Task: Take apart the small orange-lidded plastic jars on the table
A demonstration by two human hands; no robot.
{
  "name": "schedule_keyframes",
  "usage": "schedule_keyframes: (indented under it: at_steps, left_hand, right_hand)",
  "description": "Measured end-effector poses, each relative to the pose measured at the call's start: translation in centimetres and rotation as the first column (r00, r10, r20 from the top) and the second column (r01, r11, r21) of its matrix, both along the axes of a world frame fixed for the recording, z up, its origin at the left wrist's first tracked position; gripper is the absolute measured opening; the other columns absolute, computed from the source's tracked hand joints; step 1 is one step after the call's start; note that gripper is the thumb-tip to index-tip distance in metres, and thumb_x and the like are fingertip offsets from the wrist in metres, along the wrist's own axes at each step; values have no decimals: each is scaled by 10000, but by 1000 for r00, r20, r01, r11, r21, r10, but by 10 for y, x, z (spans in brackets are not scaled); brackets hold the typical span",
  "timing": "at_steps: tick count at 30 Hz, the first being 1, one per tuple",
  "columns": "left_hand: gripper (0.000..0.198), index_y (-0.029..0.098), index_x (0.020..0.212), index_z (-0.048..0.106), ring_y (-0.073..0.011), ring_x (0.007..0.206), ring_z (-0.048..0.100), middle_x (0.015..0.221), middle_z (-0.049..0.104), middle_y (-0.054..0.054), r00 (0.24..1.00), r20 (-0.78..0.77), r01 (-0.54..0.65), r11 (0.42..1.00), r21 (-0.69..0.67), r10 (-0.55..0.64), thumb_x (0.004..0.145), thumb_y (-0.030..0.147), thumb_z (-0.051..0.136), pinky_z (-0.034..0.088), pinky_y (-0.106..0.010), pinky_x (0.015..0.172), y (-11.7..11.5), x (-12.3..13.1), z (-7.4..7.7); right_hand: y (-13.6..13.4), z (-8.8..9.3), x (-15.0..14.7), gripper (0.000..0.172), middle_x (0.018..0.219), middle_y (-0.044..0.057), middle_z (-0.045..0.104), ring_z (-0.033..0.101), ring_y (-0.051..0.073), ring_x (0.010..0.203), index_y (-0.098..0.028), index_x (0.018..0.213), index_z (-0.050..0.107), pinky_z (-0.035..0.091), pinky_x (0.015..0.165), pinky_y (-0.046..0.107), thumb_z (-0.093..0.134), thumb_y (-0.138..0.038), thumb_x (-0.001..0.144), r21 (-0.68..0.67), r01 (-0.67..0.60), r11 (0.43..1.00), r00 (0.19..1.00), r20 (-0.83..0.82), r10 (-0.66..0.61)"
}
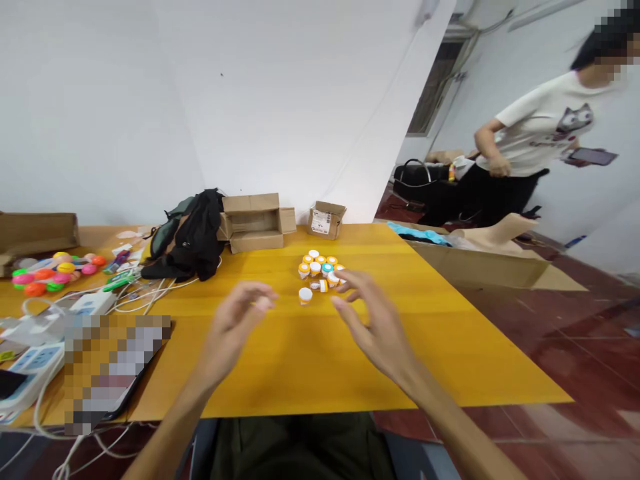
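Several small orange jars with white caps (320, 267) stand clustered on the yellow table (300, 360); one jar (305, 295) stands apart in front. My right hand (370, 320) hovers just right of the cluster, fingers spread and empty, its fingertips close to the nearest jars. My left hand (239, 327) is raised left of the lone jar, fingers curled with thumb and fingertips pinched together; whether a small thing is in the pinch I cannot make out.
A black bag (195, 233) and open cardboard boxes (255, 220) sit at the table's far edge. Colourful balls (50, 272), cables and power strips (35, 360) crowd the left. Another person (540, 147) stands at the right beyond a large cardboard box (490, 263) on the floor.
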State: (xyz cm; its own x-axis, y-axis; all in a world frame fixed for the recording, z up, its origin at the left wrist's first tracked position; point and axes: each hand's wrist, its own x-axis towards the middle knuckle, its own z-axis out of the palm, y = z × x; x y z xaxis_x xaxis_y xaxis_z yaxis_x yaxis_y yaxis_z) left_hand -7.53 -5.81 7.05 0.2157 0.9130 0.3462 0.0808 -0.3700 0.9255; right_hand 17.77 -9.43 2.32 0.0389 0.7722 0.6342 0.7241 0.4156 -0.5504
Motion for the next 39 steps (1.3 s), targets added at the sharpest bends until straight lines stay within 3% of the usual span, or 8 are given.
schedule_keyframes:
  at_steps: [2, 5, 9, 13, 16, 20, 28, 39]
  left_hand:
    - [219, 237, 983, 654, -223, 906, 635, 1014, 690, -38, 969, -189, 148, 987, -63, -158, 775, 294, 689, 519, -349, 781, 22, 24, -28]
    - [333, 221, 984, 615, -227, 948, 611, 1061, 663, -51, 933, -306, 177, 982, -71, -190, 674, 172, 725, 496, -367, 858, 52, 55, -69]
    - [158, 205, 820, 582, -207, 855, 591, 851, 637, -15, 929, -336, 153, 988, -21, -151, 699, 130, 651, 479, -335, 816, 73, 73, -94]
    - [79, 194, 807, 587, -158, 708, 561, 747, 614, 15, 944, -269, 185, 982, -46, -191, 740, 159, 606, 462, -279, 705, 77, 67, -92]
    - [92, 190, 826, 602, -148, 712, 574, 770, 631, 12, 953, -212, 208, 977, -54, -215, 756, 225, 651, 464, -267, 707, 78, 56, -88]
    - [205, 191, 882, 618, -156, 760, 609, 819, 665, 0, 953, -148, 250, 963, -103, -263, 741, 299, 722, 480, -268, 734, 80, 47, -85]
    - [323, 192, 913, 609, -172, 829, 641, 868, 681, -26, 950, -19, 303, 937, -176, -311, 747, 442, 731, 500, -296, 806, 88, 46, -91]
    - [318, 208, 842, 549, -151, 702, 546, 735, 583, 21, 957, -188, 205, 974, -96, -220, 916, 500, 447, 453, -274, 730, 77, 47, -83]
  right_hand:
    - [21, -2, -11, 333, 1248, 92, 611, 630, 248, 1031, -296, 1277, 568, 523, 877, 403, 535, -359, 952, -91, -17, 996, 997, 74, 24]
    - [50, -15, -24, 227, 1091, 97, 661, 641, 269, 969, -266, 1110, 646, 509, 808, 386, 586, -323, 898, -244, 11, 970, 982, 186, 36]
    - [69, -25, -31, 89, 894, 66, 693, 647, 235, 819, -244, 920, 636, 470, 707, 321, 628, -239, 831, -333, 37, 942, 986, 164, 20]
    - [74, -24, -33, 68, 772, 18, 678, 639, 195, 711, -242, 811, 579, 476, 664, 298, 635, -225, 776, -415, -124, 901, 991, -105, 88]
    - [80, -29, -34, 127, 729, -4, 657, 632, 176, 669, -236, 772, 542, 503, 640, 296, 652, -299, 758, -421, -311, 852, 921, -354, 162]
    - [85, -39, -33, 299, 705, -1, 650, 644, 183, 679, -223, 757, 551, 529, 656, 321, 689, -487, 743, -386, -417, 823, 846, -496, 196]
    - [79, -49, -34, 385, 808, 16, 661, 655, 199, 777, -238, 856, 562, 558, 732, 351, 719, -558, 709, -299, -441, 846, 797, -565, 215]
    - [71, -49, -46, 190, 933, 41, 675, 660, 230, 874, -250, 931, 569, 551, 845, 408, 606, -388, 806, -192, -352, 916, 880, -402, 254]
